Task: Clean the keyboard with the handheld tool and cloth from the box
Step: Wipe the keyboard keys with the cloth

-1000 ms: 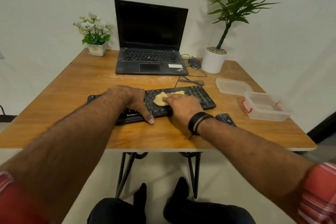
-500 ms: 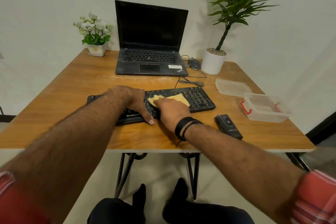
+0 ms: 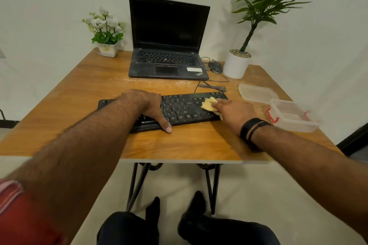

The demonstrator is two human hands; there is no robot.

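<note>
Pressing down on the right end of the keyboard (image 3: 179, 108), the right hand (image 3: 233, 114) had the yellow cloth (image 3: 208, 104) pinned under its fingers, a crumpled edge of it poking out toward the keys; whether those fingers curled round the cloth or simply lay flat on it could not be told, as the back of the hand hid them. The left hand (image 3: 148, 105) lay spread over the keyboard's left half, fingers relaxed and holding nothing, thumb stretched down past the front edge onto the table (image 3: 79, 93). The keyboard sat near the front of the table, square to the person, its cable trailing back toward the laptop (image 3: 167, 45). The clear box (image 3: 292, 115) with its red clasp stood open at the right edge, just beside the right wrist, and its lid (image 3: 256, 92) lay flat behind it. A mouse (image 3: 216, 66) rested between the laptop and the tall potted plant (image 3: 238, 63); a small pot of white flowers (image 3: 106, 32) stood at the far left corner.
</note>
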